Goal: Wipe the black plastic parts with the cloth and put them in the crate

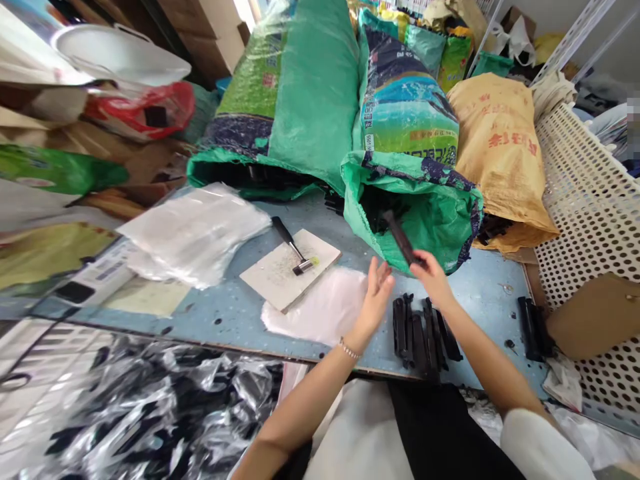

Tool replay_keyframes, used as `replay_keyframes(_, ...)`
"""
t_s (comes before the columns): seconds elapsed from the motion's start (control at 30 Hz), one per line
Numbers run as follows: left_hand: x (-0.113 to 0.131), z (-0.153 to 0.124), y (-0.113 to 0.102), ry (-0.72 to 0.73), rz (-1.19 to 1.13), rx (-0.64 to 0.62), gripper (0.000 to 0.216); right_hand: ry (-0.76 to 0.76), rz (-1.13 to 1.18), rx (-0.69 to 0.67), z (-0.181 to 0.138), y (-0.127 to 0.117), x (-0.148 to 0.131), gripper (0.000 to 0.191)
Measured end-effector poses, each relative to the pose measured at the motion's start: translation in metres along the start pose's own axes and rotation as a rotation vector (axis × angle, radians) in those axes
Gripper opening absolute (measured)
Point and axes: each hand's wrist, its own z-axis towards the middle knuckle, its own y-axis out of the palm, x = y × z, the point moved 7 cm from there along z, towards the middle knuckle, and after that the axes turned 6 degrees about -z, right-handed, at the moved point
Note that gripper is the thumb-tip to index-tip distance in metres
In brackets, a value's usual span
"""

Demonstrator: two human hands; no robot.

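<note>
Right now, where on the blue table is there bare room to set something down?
Bare blue table shows between the middle black bars and rightmost black bars, and between the plastic bags and tan board. Crowded: around the left hand.

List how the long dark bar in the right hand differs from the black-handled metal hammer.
Pose: the long dark bar is held in the right hand at the mouth of the open green sack; the black-handled metal hammer lies with its head on the flat beige board.
Look: the bar is dark throughout; the hammer has shiny metal.
Shape: the bar is straight; the hammer has a crosswise head.
Shared: both are elongated.
</note>
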Motion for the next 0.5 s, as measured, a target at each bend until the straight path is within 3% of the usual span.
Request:
replay_keyframes(0.1, 0.019, 0.002, 0.017, -0.043, -0.139, -0.035, 0.089, -0.158, 0.157, -0.129, -0.068, 0.007, -0.035, 0.045)
replay_keyframes(0.17, 0.028, -0.014, 0.025, -0.067, -0.082, -0.094, 0.09, -0.235, 0.051, -0.109, -0.081, -0.004, -0.053, 0.038)
replay_keyframes(0.3, 0.034, -0.055, 0.03, -0.164, -0.042, -0.16, 0.086, -0.481, -0.349, 0.129, -0.056, -0.037, -0.08, 0.035)
replay_keyframes(0.4, 0.038, -0.073, 0.03, -0.196, -0.049, -0.177, 0.087, -0.649, -0.485, 0.1, -0.037, -0.037, -0.087, 0.035)
replay_keyframes(0.5, 0.042, -0.077, 0.028, -0.22, -0.014, -0.182, 0.089, -0.721, -0.551, 0.028, -0.032, -0.03, -0.091, 0.04)
